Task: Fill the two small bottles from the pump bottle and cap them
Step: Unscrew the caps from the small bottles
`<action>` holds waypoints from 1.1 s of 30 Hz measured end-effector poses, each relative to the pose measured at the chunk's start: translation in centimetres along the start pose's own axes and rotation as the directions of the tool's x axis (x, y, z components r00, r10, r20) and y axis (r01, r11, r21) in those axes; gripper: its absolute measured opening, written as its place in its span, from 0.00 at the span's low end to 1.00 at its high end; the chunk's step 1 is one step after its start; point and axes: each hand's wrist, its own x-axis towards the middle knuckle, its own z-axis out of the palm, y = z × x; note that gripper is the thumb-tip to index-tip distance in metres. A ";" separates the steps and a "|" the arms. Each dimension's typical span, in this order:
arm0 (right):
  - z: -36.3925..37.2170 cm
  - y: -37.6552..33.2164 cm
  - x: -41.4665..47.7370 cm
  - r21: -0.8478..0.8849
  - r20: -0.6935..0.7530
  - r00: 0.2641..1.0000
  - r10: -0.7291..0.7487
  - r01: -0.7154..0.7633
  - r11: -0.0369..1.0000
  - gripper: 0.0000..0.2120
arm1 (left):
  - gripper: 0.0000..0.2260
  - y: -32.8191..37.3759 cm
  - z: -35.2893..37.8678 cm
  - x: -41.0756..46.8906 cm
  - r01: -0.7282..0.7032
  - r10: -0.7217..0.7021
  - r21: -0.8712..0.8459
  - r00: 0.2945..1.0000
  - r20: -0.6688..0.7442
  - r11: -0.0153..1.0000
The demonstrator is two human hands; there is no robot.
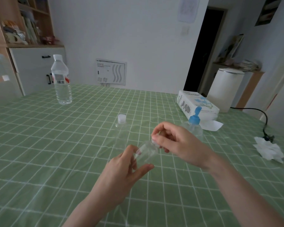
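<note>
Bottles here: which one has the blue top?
The pump bottle beside the white box; the tall water bottle and the standing small bottle have white caps.

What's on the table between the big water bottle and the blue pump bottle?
A small white-capped bottle stands roughly between them, in the head view.

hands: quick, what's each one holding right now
Left hand: grips the body of the small bottle, tilted.
Right hand: pinches the white cap at that bottle's top.
</note>
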 end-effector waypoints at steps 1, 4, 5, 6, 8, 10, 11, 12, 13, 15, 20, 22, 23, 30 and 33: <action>0.0 0.0 0.0 -0.002 0.020 1.000 0.008 -0.008 1.000 0.16 | 0.18 -0.1 0.0 0.0 -0.002 0.002 0.001 1.000 -0.002 1.000; -0.1 0.1 -0.1 -0.024 0.043 0.999 0.014 -0.013 1.000 0.19 | 0.18 -0.3 0.0 -0.1 -0.005 0.005 0.011 1.000 0.006 1.000; -0.1 0.3 -0.1 -0.014 0.042 0.999 0.005 -0.005 1.000 0.14 | 0.18 -0.4 0.0 -0.1 -0.004 0.004 0.014 1.000 0.007 1.000; -0.1 0.4 -0.1 0.002 0.046 0.999 0.006 -0.006 1.000 0.10 | 0.18 -0.4 0.0 -0.1 -0.003 0.003 0.013 1.000 0.005 1.000; 0.0 0.5 -0.1 0.000 0.065 0.998 0.019 -0.019 1.000 0.14 | 0.18 -0.6 0.1 -0.2 0.000 0.000 0.007 1.000 0.001 1.000; 0.2 0.7 0.0 -0.030 0.065 0.998 0.020 -0.018 0.999 0.19 | 0.18 -0.7 0.1 -0.2 0.004 -0.004 0.008 1.000 0.000 1.000; 0.3 0.7 0.1 -0.044 0.061 0.998 0.007 -0.004 0.999 0.17 | 0.18 -0.8 0.1 -0.2 0.007 -0.007 0.012 1.000 0.000 1.000; 0.3 0.7 0.1 -0.053 0.064 0.998 -0.003 0.006 0.999 0.12 | 0.18 -0.8 0.1 -0.3 0.011 -0.011 0.015 1.000 0.001 1.000; 0.4 0.8 0.2 -0.049 0.067 0.998 -0.004 0.007 0.999 0.09 | 0.18 -0.8 0.1 -0.3 0.014 -0.014 0.014 1.000 0.002 1.000; 0.4 0.8 0.2 -0.034 0.077 0.997 0.002 0.000 0.999 0.10 | 0.18 -0.8 0.0 -0.3 0.020 -0.020 0.004 1.000 0.005 1.000; -0.8 0.3 0.2 -0.002 0.084 0.996 -0.035 0.035 0.999 0.08 | 0.21 -0.6 -0.3 -0.4 0.061 -0.059 -0.063 0.998 0.037 0.996; -1.7 0.5 0.2 0.109 -0.001 0.998 -0.056 0.056 0.993 0.04 | 0.24 -0.4 -0.5 -0.5 0.136 -0.129 -0.191 0.990 0.050 0.972; -2.0 0.8 0.2 0.177 -0.068 0.997 -0.046 0.057 0.983 0.03 | 0.23 -0.3 -0.5 -0.4 0.190 -0.180 -0.281 0.982 0.063 0.941; 0.2 5.1 1.1 0.214 -0.233 0.945 0.231 -0.182 0.960 0.10 | 0.13 -0.6 3.0 4.6 0.308 -0.308 -0.443 0.948 0.074 0.842; 1.3 7.0 1.4 0.225 -0.299 0.914 0.276 -0.214 0.951 0.10 | 0.19 -1.3 4.8 7.3 0.336 -0.375 -0.433 0.927 -0.006 0.836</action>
